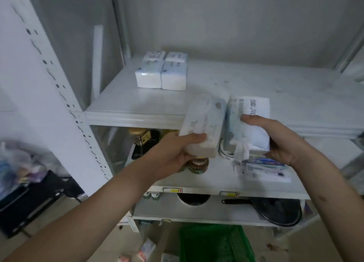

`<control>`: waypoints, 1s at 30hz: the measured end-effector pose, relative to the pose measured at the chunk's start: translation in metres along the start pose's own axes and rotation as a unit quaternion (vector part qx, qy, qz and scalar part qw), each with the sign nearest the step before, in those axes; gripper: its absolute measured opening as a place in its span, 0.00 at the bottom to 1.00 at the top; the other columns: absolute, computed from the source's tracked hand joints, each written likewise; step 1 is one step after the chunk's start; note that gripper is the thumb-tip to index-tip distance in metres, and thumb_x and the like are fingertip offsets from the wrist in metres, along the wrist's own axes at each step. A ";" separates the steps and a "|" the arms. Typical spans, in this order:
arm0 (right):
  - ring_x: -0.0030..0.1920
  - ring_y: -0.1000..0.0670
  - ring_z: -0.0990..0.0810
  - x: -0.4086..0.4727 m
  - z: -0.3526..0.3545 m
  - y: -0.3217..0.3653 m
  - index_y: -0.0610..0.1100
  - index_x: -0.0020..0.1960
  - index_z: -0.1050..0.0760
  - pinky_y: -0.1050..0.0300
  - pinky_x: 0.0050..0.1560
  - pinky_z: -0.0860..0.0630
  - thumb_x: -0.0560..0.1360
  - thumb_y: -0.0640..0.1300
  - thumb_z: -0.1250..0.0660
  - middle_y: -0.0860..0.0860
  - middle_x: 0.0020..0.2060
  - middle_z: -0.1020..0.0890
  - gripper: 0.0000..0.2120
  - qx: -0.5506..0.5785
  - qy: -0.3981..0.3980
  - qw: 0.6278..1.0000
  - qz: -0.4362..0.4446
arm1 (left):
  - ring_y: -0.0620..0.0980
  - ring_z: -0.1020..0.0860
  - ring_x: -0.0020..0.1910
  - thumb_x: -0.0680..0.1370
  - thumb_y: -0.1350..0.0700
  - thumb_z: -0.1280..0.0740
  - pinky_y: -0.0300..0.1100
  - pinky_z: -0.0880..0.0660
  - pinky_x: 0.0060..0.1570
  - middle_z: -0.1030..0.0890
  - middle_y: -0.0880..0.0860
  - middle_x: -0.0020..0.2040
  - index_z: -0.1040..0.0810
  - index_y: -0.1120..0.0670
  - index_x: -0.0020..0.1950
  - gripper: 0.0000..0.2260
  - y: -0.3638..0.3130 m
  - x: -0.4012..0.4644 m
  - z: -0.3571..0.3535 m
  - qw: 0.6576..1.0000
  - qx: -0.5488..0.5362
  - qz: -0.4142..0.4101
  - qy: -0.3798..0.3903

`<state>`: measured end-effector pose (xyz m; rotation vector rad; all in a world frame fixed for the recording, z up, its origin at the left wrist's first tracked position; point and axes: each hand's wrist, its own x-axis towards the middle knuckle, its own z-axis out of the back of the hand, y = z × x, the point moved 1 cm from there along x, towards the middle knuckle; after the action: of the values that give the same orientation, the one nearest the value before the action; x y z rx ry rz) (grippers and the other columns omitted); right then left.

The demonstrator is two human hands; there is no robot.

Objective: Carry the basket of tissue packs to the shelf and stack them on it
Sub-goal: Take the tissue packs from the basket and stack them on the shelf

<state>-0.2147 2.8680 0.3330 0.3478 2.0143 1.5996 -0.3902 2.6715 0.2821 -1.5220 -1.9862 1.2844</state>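
Observation:
My left hand [178,153] grips one white tissue pack [203,123] and my right hand [275,141] grips another tissue pack [248,120]. Both packs are held side by side at the front edge of the white shelf board [126,112], tilted upward. On that board, at the back left, several tissue packs [162,70] lie stacked in a tidy block. The green basket [214,244] sits on the floor below, at the foot of the shelving; its inside looks dark and I cannot tell what it holds.
The shelf below holds jars [198,164] and small boxes [266,171]. Lower still lies a black pan [275,208]. A perforated white upright [51,84] stands at the left, with a dark rack and bags [23,173] beside it. Loose packets [146,250] lie on the floor.

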 end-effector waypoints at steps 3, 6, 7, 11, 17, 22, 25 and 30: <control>0.48 0.44 0.10 0.027 -0.041 0.019 0.45 0.59 0.14 0.50 0.42 0.13 0.69 0.49 0.24 0.42 0.54 0.11 0.19 0.008 0.021 1.000 0.004 | 0.55 0.14 0.58 0.70 0.63 0.22 0.46 0.15 0.52 0.13 0.59 0.61 0.20 0.64 0.64 0.23 -0.039 -0.006 0.020 0.998 -0.010 -0.052 -0.023; 0.51 0.43 0.11 0.059 -0.083 0.031 0.47 0.62 0.18 0.47 0.46 0.13 0.73 0.47 0.25 0.43 0.56 0.12 0.18 0.019 0.059 0.998 -0.026 | 0.53 0.13 0.56 0.70 0.62 0.21 0.43 0.15 0.49 0.12 0.58 0.59 0.18 0.63 0.62 0.21 -0.074 -0.006 0.046 0.993 0.013 -0.091 -0.078; 0.52 0.44 0.11 0.070 -0.095 0.033 0.48 0.63 0.19 0.47 0.48 0.13 0.75 0.48 0.26 0.44 0.56 0.12 0.17 0.016 0.064 0.997 -0.029 | 0.52 0.12 0.54 0.72 0.63 0.21 0.42 0.15 0.47 0.12 0.57 0.58 0.18 0.62 0.61 0.18 -0.085 -0.004 0.055 0.989 0.030 -0.102 -0.099; 0.61 0.44 0.14 0.109 -0.132 0.041 0.48 0.67 0.20 0.46 0.62 0.17 0.78 0.48 0.27 0.45 0.60 0.13 0.18 -0.011 0.088 0.996 -0.009 | 0.55 0.13 0.55 0.71 0.62 0.19 0.49 0.15 0.54 0.12 0.56 0.57 0.17 0.61 0.62 0.20 -0.121 0.003 0.086 0.971 0.105 -0.120 -0.176; 0.59 0.44 0.13 0.144 -0.148 0.047 0.49 0.68 0.21 0.47 0.56 0.16 0.77 0.54 0.27 0.47 0.60 0.13 0.22 -0.053 0.086 0.995 -0.021 | 0.54 0.12 0.52 0.58 0.47 0.14 0.53 0.15 0.55 0.12 0.56 0.55 0.17 0.58 0.59 0.34 -0.141 0.016 0.096 0.941 0.225 -0.110 -0.227; 0.44 0.49 0.11 0.153 -0.152 0.049 0.51 0.53 0.20 0.57 0.42 0.16 0.73 0.65 0.29 0.52 0.44 0.10 0.20 -0.223 -0.028 0.974 0.021 | 0.47 0.15 0.50 0.70 0.40 0.20 0.41 0.19 0.48 0.13 0.46 0.50 0.18 0.47 0.51 0.17 -0.151 0.022 0.104 0.876 0.388 -0.132 -0.253; 0.45 0.49 0.13 0.153 -0.139 0.043 0.50 0.50 0.19 0.57 0.42 0.23 0.72 0.73 0.35 0.51 0.46 0.12 0.27 -0.294 -0.082 0.952 0.035 | 0.44 0.16 0.52 0.72 0.36 0.24 0.38 0.19 0.47 0.15 0.43 0.54 0.21 0.47 0.62 0.24 -0.149 0.016 0.107 0.852 0.445 -0.155 -0.228; 0.46 0.67 0.16 0.129 -0.112 0.028 0.59 0.60 0.21 0.64 0.49 0.26 0.67 0.81 0.39 0.61 0.53 0.13 0.34 -0.319 0.017 0.942 0.101 | 0.32 0.18 0.53 0.68 0.45 0.18 0.30 0.21 0.49 0.14 0.35 0.54 0.21 0.39 0.63 0.25 -0.141 0.001 0.128 0.831 0.482 -0.220 -0.170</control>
<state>-0.3866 2.8498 0.3444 0.2779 1.3982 2.2843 -0.5655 2.6108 0.3252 -0.3439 -1.2975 1.9582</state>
